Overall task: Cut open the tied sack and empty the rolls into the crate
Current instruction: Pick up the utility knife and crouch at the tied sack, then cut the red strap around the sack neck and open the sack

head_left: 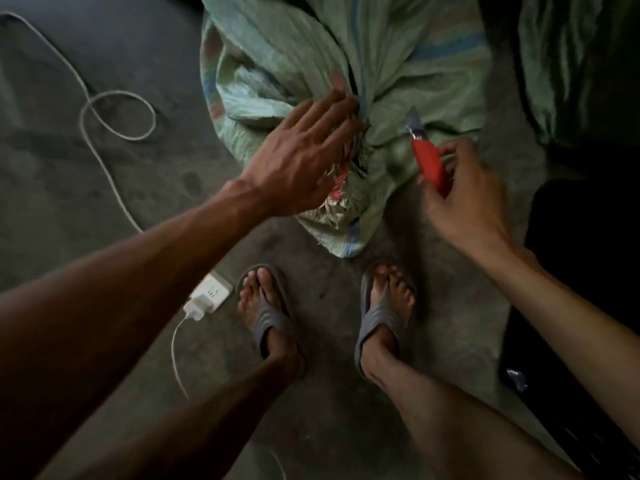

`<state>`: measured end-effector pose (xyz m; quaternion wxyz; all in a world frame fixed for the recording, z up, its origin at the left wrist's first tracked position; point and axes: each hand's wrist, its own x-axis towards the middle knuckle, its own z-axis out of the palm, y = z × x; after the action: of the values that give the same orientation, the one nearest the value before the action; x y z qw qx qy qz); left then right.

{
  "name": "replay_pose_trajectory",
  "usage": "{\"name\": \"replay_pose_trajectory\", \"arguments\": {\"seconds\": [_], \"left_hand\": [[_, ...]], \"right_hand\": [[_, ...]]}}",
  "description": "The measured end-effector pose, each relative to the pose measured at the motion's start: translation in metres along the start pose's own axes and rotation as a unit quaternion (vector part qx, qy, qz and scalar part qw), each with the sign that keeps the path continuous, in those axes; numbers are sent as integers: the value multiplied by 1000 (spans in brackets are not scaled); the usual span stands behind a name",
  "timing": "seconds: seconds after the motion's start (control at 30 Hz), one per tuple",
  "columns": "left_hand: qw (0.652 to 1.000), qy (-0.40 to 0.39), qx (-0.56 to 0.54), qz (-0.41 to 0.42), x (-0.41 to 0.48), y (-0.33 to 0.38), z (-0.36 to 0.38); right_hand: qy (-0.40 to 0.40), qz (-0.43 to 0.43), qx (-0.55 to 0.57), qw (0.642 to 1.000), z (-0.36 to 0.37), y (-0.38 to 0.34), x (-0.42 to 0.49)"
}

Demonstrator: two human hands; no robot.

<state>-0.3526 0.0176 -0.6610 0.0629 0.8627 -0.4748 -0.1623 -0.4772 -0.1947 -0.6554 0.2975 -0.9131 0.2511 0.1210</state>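
1. Pale green woven plastic sack (398,64), neck tied, is lain on the floor before the feet.
2. Left hand (301,150), fingers spread, is rested on the knot, gripping nothing.
3. Red-handled utility knife (427,157) is clasped by the right hand (464,199), blade aimed up-left; the knot lies just left of its tip.

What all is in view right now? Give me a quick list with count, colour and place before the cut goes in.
sack: 1, pale green woven with blue stripes, on the floor ahead, neck bunched and tied
second sack: 1, green, far right, partly out of frame
utility knife: 1, red handle, blade out and pointing at the sack
power strip: 1, white, on the floor beside the left foot, white plug in it
cable: 1, whitish, looped on the floor at left
dark object: 1, black, right edge, cannot tell what it is
slippers: 2, grey, on the feet
left hand: open, on the sack's neck
right hand: gripping the knife
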Motion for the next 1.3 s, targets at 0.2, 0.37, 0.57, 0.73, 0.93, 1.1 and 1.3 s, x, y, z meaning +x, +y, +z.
{"name": "replay_pose_trajectory", "arguments": {"seconds": [0.2,0.37,0.57,0.73,0.93,1.1,1.3], "left_hand": [[982,-109,125,89,25,-56,37],[973,-97,176,110,54,-69,53],[971,-44,216,97,93,-72,64],[951,-34,298,75,105,-59,50],[956,-73,283,2,87,-24,25],[988,-52,131,-63,84,-28,5],[987,26,-34,-153,64,-25,-20]], "right_hand": [[27,-52,38,998,35,16,32],[73,-103,92,988,56,21,52],[156,-193,99,964,62,27,81],[157,-240,121,950,50,27,103],[134,-225,75,962,-12,16,88],[146,-259,27,954,-70,1,82],[144,-285,-24,947,-119,-41,59]]}}
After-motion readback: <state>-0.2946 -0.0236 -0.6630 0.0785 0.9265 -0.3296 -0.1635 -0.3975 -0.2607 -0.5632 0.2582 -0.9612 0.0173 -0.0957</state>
